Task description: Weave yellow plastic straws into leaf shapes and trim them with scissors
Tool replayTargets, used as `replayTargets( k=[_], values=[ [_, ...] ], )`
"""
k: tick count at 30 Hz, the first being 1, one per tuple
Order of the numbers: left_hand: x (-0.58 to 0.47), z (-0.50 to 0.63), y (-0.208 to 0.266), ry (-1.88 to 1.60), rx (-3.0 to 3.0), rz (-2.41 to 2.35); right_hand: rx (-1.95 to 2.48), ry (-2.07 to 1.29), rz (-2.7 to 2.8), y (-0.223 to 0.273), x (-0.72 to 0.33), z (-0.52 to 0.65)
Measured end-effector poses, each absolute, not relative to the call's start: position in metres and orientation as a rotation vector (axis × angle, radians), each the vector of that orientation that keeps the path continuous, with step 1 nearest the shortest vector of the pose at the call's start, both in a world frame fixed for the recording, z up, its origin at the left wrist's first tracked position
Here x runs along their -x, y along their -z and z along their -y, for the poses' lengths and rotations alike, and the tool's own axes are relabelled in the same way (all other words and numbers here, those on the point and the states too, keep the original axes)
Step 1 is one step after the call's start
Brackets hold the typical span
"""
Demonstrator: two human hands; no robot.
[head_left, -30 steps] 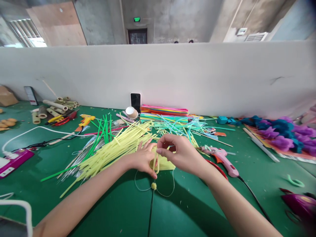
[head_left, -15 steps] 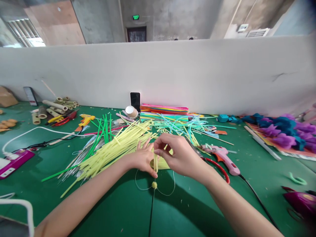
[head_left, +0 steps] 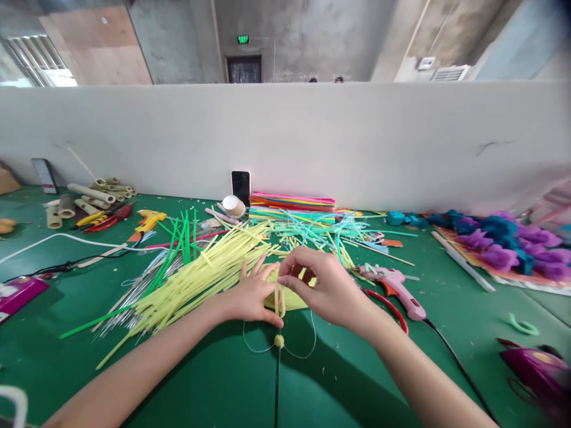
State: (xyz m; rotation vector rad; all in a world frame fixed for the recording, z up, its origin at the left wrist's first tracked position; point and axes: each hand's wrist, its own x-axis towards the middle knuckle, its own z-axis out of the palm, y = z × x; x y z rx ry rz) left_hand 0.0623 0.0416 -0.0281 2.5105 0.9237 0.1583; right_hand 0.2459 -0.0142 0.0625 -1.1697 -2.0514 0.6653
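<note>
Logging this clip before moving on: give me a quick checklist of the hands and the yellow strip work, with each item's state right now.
1. Right hand pinches the yellow strip: ok.
2. Left hand presses down beside the strip: ok.
3. Yellow ball sits at the top of the dark stem: ok.
4. Thin wire loops lie flat either side of the ball: ok.
5. Strip joined to the ball: cannot tell, fingers cover it.
6. Pink glue gun lies apart from both hands: ok.

Pale yellow strips [head_left: 196, 279], a pink glue gun [head_left: 395, 284], green table [head_left: 214, 380].
</note>
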Motion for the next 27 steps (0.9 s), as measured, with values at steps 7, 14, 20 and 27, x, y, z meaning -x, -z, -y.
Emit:
replayTargets(
  k=[7, 14, 20, 27],
  values=[
    [-0.037, -0.025, 0.026, -0.352, -2.499, -0.953, 1.283, -0.989, 1.864, -0.028, -0.27, 0.02],
    [-0.033, -0.021, 0.044, -0.587, -2.422, -0.996, 1.471, -0.882, 1.935, 0.025, -0.263, 0.034],
    [-0.04, -0.017, 0.051, -0.745, -2.435, -1.071, 1.497, -0.653, 2.087, 0.039, -0.252, 0.042],
    [-0.043, -0.009, 0.048, -0.764, -2.444, -0.982, 1.525, -0.576, 2.153, 0.043, -0.245, 0.051]
  ],
)
